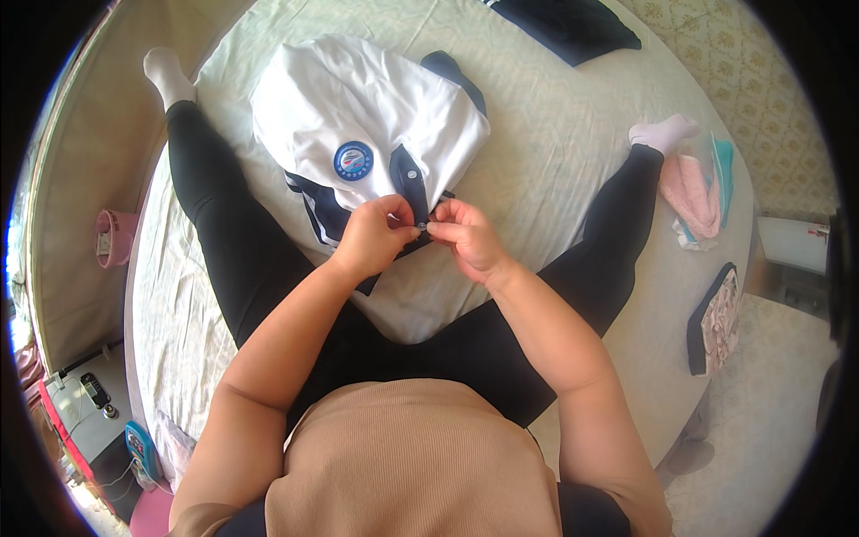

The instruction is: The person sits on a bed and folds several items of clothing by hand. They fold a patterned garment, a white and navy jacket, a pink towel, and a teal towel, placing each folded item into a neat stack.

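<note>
A white polo shirt (322,101) with navy trim and a round blue badge (354,161) lies bunched on the bed between my legs. Its navy button placket (406,171) points towards me, with one pale button (412,174) showing. My left hand (379,231) pinches the placket near its collar end between thumb and fingers. Close against it, my right hand (466,235) grips the same spot from the other side. A small button (422,227) shows between the fingertips; whether it sits in its hole is hidden. Part of the navy collar is under my hands.
The pale bed sheet (537,154) spreads around my outstretched legs. Dark folded clothing (570,27) lies at the far edge. To the right are a pink towel-like cloth (691,194) and a patterned cloth (718,322). A pink bin (115,236) stands left of the bed.
</note>
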### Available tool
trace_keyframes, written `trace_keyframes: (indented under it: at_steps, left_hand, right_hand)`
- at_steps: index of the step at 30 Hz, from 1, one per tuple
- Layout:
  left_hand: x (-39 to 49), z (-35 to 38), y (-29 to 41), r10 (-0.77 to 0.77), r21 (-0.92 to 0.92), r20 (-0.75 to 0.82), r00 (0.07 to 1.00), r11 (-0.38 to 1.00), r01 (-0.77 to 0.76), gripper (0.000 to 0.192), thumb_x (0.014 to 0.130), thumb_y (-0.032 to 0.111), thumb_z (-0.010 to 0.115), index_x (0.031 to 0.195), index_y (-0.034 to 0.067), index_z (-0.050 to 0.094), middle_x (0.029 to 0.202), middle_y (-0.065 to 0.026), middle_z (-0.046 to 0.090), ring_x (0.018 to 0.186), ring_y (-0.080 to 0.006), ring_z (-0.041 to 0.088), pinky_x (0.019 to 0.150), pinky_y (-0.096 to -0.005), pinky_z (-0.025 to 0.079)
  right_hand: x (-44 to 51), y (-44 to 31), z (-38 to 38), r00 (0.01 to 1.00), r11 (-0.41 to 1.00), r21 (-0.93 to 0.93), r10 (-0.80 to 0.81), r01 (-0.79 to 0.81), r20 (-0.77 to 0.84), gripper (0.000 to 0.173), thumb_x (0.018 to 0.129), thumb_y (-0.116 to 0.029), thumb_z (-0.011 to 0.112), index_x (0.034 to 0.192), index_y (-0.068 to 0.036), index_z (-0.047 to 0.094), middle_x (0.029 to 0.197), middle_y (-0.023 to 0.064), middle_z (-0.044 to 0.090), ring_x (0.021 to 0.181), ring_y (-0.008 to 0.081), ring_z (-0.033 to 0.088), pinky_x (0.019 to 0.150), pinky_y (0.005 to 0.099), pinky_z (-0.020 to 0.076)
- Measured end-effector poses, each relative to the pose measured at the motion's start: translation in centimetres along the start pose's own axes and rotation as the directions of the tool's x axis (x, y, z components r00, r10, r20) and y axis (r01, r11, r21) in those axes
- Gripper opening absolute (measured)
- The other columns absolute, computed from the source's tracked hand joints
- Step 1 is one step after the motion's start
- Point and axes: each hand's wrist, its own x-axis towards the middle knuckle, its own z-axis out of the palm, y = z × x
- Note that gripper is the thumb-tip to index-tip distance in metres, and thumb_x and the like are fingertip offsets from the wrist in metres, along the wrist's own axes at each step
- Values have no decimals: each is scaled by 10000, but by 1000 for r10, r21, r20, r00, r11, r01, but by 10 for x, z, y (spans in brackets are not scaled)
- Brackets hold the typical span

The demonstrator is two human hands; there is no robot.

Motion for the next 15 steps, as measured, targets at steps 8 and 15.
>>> trace_keyframes:
  at_steps: [8,15]
  left_hand:
    - [1,-2,7,110,13,48,993,994,-111,82,822,22,634,862,16,563,650,-43,601,536,-88,539,447,-237,418]
    - [9,4,-8,102,-364,22,995,927,-87,81,863,42,608,893,21,535,723,-30,571,607,-97,563,521,-226,451]
  right_hand:
    - [2,1,0,970,917,-316,-226,241,86,67,869,-34,549,925,-20,514,845,2,539,765,67,485,689,222,420]
    - [4,2,2,935,850,-388,-332,355,128,97,914,-61,533,994,-6,532,866,6,557,759,62,491,690,225,433]
